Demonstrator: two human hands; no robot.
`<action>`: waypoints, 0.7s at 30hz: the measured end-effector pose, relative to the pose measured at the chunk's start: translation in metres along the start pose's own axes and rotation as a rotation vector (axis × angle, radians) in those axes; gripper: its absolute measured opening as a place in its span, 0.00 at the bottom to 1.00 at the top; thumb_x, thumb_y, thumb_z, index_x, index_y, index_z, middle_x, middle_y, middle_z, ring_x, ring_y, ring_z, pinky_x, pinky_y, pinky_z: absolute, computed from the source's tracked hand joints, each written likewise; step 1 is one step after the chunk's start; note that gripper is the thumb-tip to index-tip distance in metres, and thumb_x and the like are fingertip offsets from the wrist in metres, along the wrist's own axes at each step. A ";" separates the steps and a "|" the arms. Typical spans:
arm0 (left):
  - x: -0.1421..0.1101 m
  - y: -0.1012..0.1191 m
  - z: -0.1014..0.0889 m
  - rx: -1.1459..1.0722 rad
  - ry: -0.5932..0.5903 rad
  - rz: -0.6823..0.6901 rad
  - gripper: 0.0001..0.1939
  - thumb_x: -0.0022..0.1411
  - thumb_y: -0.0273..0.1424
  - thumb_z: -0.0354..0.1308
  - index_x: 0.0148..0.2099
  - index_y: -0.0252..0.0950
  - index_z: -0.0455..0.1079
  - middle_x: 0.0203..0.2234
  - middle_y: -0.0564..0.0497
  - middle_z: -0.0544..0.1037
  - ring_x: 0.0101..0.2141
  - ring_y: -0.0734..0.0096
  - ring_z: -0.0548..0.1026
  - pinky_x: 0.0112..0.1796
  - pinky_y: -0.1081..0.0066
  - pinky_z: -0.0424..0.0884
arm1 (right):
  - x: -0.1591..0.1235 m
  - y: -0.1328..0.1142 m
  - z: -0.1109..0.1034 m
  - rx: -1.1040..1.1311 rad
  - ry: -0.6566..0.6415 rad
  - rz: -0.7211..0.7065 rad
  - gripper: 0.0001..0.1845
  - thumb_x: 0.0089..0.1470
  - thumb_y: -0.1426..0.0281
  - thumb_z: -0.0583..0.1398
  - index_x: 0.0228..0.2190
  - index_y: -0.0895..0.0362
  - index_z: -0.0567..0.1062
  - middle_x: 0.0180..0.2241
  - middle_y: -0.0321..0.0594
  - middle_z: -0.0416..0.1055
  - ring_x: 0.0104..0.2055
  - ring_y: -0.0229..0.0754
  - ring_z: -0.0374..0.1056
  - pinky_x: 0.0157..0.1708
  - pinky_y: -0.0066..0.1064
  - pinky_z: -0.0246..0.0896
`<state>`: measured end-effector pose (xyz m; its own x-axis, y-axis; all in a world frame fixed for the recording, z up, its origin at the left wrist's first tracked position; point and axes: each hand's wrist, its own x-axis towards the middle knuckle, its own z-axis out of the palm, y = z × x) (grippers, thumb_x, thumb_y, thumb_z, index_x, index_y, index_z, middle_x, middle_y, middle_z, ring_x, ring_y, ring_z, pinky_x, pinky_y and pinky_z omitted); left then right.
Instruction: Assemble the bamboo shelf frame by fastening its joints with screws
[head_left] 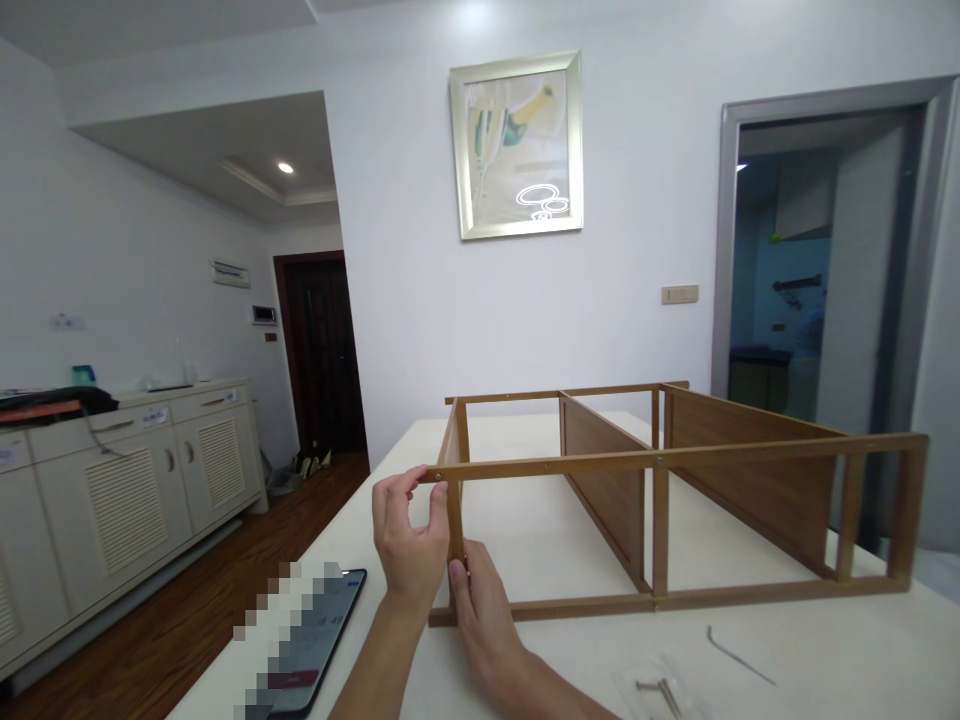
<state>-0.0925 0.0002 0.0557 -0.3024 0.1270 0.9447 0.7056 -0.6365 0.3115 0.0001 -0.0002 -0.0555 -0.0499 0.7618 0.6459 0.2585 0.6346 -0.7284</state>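
Observation:
A brown wooden shelf rack (pixel 555 466) lies on its side, with its flat shelf boards standing upright between two slatted side frames. At the near left corner, my left hand (pixel 411 540) grips the end of the upper rail, with fingers over it and thumb against its face. Lower down, my right hand (pixel 486 615) is closed around the short crossbar (pixel 455 520) at the same end. A tiny dark spot shows by the right fingertips; I cannot tell what it is.
The rack rests on a white table (pixel 570 660). A phone (pixel 322 640) lies at the table's left edge. In front are a hex key (pixel 739 655) and a clear bag with several screws (pixel 660 690). A white cabinet (pixel 135 500) stands left; a framed picture (pixel 517 145) hangs ahead.

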 end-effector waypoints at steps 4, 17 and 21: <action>0.000 -0.002 0.001 0.004 -0.005 0.004 0.06 0.61 0.30 0.60 0.41 0.36 0.72 0.33 0.50 0.70 0.35 0.68 0.69 0.37 0.67 0.69 | 0.000 -0.005 -0.001 -0.003 -0.002 0.019 0.16 0.67 0.62 0.46 0.46 0.54 0.68 0.42 0.43 0.69 0.44 0.43 0.67 0.45 0.35 0.62; 0.000 -0.007 0.002 -0.005 -0.037 0.022 0.06 0.63 0.26 0.56 0.40 0.35 0.75 0.32 0.50 0.68 0.34 0.71 0.69 0.37 0.69 0.68 | 0.000 -0.004 -0.002 0.001 -0.014 0.008 0.16 0.68 0.63 0.45 0.46 0.54 0.68 0.42 0.43 0.69 0.44 0.43 0.66 0.46 0.35 0.62; 0.000 -0.005 0.001 -0.011 -0.033 -0.009 0.11 0.64 0.26 0.54 0.47 0.36 0.72 0.33 0.50 0.69 0.35 0.70 0.68 0.37 0.68 0.68 | 0.000 -0.004 -0.003 0.007 -0.036 0.028 0.16 0.68 0.63 0.45 0.49 0.54 0.67 0.45 0.43 0.68 0.47 0.42 0.65 0.48 0.35 0.61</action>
<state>-0.0953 0.0039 0.0542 -0.2869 0.1579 0.9449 0.6956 -0.6438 0.3188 0.0018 -0.0032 -0.0516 -0.0780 0.7832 0.6168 0.2540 0.6139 -0.7474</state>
